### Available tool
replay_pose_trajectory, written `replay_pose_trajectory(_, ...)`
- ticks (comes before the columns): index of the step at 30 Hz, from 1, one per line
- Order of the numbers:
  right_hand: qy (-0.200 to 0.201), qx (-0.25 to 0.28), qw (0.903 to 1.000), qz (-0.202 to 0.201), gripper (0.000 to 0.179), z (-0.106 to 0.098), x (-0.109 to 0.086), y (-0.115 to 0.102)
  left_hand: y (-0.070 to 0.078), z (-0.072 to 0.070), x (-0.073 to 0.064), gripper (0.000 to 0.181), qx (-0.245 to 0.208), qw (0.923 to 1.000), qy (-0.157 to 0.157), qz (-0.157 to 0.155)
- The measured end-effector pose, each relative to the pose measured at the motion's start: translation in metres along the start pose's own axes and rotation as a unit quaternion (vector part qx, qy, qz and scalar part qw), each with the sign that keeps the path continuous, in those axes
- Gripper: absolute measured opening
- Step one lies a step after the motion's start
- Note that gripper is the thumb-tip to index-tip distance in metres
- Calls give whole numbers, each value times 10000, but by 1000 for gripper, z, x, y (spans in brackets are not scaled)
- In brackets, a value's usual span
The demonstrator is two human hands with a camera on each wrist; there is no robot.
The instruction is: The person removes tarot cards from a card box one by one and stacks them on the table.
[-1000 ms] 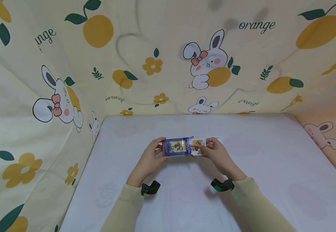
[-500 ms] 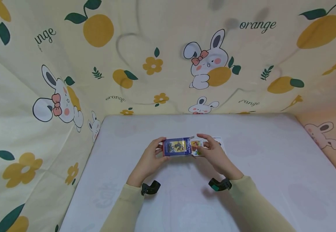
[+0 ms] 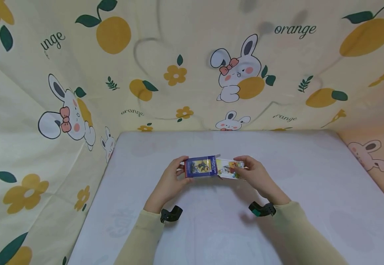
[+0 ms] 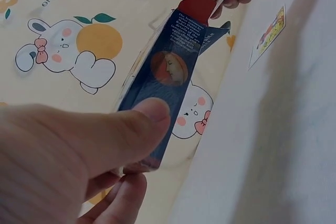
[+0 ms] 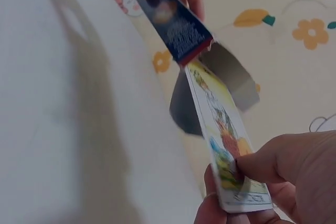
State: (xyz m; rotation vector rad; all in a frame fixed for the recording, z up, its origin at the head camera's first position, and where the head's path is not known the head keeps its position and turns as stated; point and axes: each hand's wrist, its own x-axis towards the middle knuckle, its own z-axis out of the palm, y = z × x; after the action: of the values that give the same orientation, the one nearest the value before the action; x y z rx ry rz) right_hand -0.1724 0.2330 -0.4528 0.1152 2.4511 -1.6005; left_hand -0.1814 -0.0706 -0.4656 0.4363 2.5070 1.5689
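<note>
In blue box [image 3: 200, 167]: picture card [image 5: 223, 129], partly out.

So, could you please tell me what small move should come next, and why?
I'd probably draw the white-bordered, colourfully printed card straight out of the blue rectangular cardboard box with the right grip. The card protrudes partly past the open flaps, and the right grip pinches its outer end while the left grip holds the box's other end.
</note>
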Motion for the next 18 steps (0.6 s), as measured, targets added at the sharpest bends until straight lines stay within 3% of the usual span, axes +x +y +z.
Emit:
replay_pose_trajectory(10, 94, -177, 9998, -51, 39, -6, -1, 5, 0, 0, 0, 75, -26, 10000, 14, -10)
replay_pose_trajectory(18, -570, -978, 9933, -249, 42, -12, -5, 12, 1, 0, 0, 76, -6, 10000, 12, -85)
